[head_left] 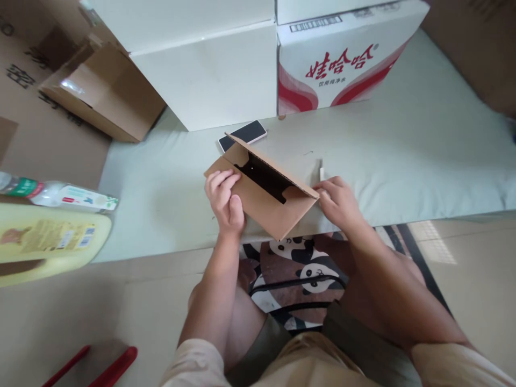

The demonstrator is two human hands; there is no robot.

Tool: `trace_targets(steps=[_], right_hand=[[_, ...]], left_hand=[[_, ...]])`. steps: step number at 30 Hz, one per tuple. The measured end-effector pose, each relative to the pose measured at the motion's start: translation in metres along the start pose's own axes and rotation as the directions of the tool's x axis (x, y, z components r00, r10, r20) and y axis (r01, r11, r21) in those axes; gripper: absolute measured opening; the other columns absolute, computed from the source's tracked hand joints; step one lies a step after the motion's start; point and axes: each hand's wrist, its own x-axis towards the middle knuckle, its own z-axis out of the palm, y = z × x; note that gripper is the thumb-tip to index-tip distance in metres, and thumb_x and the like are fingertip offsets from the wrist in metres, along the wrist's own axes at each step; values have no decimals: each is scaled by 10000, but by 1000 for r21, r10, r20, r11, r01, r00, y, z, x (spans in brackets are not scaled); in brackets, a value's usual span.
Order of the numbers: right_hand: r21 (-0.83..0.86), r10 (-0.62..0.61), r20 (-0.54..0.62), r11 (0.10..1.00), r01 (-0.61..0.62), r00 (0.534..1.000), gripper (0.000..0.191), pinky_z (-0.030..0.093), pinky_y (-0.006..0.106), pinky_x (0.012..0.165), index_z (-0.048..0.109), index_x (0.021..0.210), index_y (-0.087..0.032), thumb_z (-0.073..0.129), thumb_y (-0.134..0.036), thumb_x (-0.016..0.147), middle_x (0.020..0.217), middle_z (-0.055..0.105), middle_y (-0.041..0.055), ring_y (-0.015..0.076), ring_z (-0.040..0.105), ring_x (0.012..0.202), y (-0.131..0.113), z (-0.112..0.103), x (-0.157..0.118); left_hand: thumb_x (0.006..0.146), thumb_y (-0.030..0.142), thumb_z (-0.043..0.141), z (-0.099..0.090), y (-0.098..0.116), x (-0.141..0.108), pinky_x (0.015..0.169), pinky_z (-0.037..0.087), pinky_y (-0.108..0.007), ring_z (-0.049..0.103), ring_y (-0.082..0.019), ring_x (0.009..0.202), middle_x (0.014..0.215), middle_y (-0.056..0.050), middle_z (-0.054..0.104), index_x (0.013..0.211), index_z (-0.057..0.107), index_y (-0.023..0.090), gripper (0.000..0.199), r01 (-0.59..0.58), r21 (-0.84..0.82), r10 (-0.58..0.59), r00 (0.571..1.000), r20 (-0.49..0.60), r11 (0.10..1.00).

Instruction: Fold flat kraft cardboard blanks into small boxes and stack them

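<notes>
A small brown cardboard box [264, 201] is tilted over the pale green cloth, its lid partly raised and its dark inside showing. My left hand [226, 201] grips the box at its left end, thumb on the front panel and fingertips over the upper edge. At the right corner, the closed fingers of my right hand [338, 201] pinch the edge where lid and panel meet. A slim white object with a grey tip [321, 171] sticks up just beyond those fingers; whether they touch it I cannot tell. Behind the box lies a phone [245, 134], partly covered by the lid.
White cartons [226, 75] and a red-printed white carton [338, 67] stand along the back. On the left are a brown carton [108, 88], a plastic bottle [52, 193] and a yellow container [60, 236]. A panda-patterned surface [298, 269] shows between my legs.
</notes>
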Motion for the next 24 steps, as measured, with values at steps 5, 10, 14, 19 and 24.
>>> trace_targets(steps=[5, 10, 14, 19, 24], right_hand=[[219, -8, 284, 974, -56, 959, 419, 458, 333, 742, 611, 757, -205, 351, -457, 968, 775, 698, 58, 214, 621, 762, -22, -7, -2], [289, 84, 340, 938, -189, 937, 482, 435, 331, 760, 518, 657, -229, 327, -549, 963, 607, 637, 19, 200, 611, 700, -31, -5, -2], [276, 131, 353, 931, -237, 926, 532, 433, 339, 778, 542, 643, -228, 319, -588, 964, 571, 626, 27, 201, 610, 685, -32, -2, -1], [468, 224, 397, 785, -406, 890, 585, 385, 303, 588, 700, 910, -197, 362, -673, 952, 570, 602, 9, 158, 526, 555, -27, 4, -2], [824, 165, 223, 495, -276, 961, 523, 425, 286, 541, 684, 999, -224, 535, -704, 851, 942, 734, 61, 144, 600, 645, -15, 11, -1]], left_hand=[[1017, 614, 271, -4, 2, -3, 1186, 392, -513, 585, -297, 1232, 1205, -120, 673, 1177, 683, 210, 599, 42, -7, -42, 999, 4, 999], [1030, 509, 309, -3, 3, -7, 1198, 381, -489, 545, -291, 1272, 1257, -113, 634, 1266, 647, 217, 506, 34, -80, -38, 998, -48, 996], [1026, 479, 336, -2, 3, -8, 1199, 378, -479, 532, -290, 1270, 1263, -111, 620, 1270, 661, 212, 486, 14, -114, -20, 998, -58, 993], [1032, 509, 344, -9, 3, -6, 1214, 365, -473, 523, -291, 1296, 1276, -102, 607, 1258, 688, 223, 502, 81, -180, -92, 994, -55, 980], [943, 702, 478, -11, -13, -5, 1228, 368, -474, 520, -305, 1367, 1360, -84, 601, 1275, 679, 264, 585, 270, -358, -311, 949, -61, 894]])
